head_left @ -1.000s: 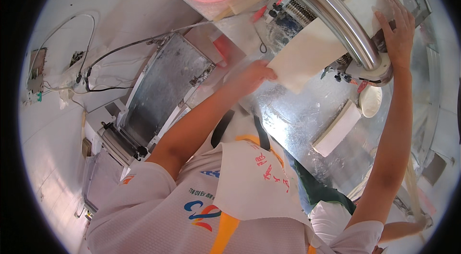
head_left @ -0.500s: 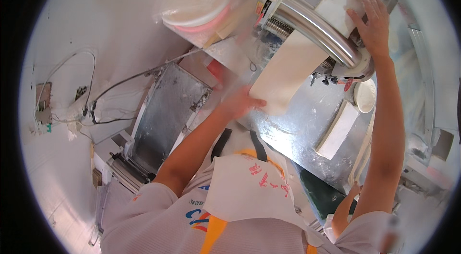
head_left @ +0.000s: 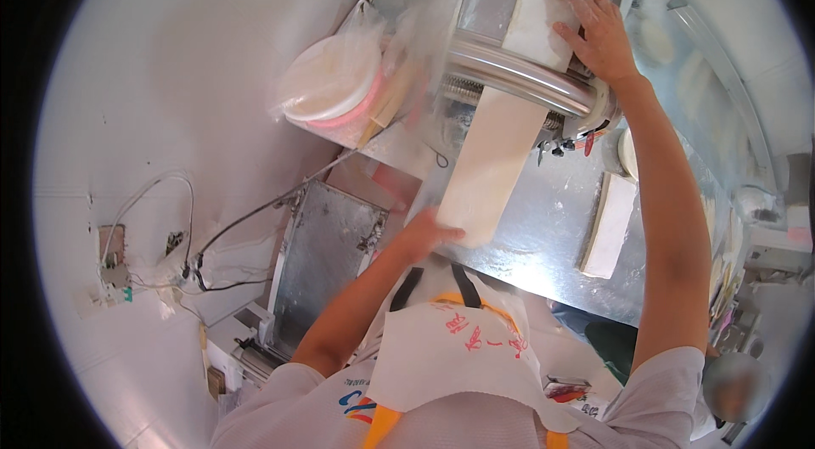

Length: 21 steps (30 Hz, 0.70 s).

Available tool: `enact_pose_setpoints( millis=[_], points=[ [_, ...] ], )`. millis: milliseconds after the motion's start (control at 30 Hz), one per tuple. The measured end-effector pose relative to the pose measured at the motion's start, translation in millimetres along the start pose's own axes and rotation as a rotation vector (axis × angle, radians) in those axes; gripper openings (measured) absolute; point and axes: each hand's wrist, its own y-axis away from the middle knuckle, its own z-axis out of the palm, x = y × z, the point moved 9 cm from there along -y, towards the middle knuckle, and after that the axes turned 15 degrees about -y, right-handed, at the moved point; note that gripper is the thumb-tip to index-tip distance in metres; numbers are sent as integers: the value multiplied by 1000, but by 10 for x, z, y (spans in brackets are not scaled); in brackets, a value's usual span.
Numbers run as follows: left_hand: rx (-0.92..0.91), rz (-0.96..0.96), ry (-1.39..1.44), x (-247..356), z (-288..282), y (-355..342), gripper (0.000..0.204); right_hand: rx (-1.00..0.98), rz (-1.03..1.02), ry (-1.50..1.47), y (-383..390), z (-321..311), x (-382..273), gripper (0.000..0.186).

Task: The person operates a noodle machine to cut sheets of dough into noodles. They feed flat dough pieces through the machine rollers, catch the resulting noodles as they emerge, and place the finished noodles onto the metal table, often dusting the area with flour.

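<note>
At the far left, cables (head_left: 212, 237) hang on the white wall. Next comes a round pink-rimmed tub (head_left: 331, 84) wrapped in clear plastic. Your left hand (head_left: 429, 232) holds the lower end of the long dough sheet (head_left: 492, 165), fingers closed on its edge. The sheet comes out from under the metal roller (head_left: 518, 80) and slopes down to you. Your right hand (head_left: 598, 20) lies flat and open on the dough above the roller. On the right, a folded dough piece (head_left: 609, 224) rests on the steel table (head_left: 543, 232).

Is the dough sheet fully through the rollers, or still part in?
Part in: the dough sheet emerges below the rollers, while its upper part lies above them.
</note>
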Motion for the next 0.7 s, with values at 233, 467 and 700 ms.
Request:
enact_pose_setpoints(
  millis=[233,467,700],
  points=[
    [-26,-102,-57,-119,-1,102,51,440,126,-150,547,-566,-959,37],
    [-142,-95,317,9,358,305,55,453,1141,-680,2980,624,-1794,37],
    [-91,-88,311,-69,548,543,48,483,1534,-2238,3262,1641,-2463,49]
  ],
)
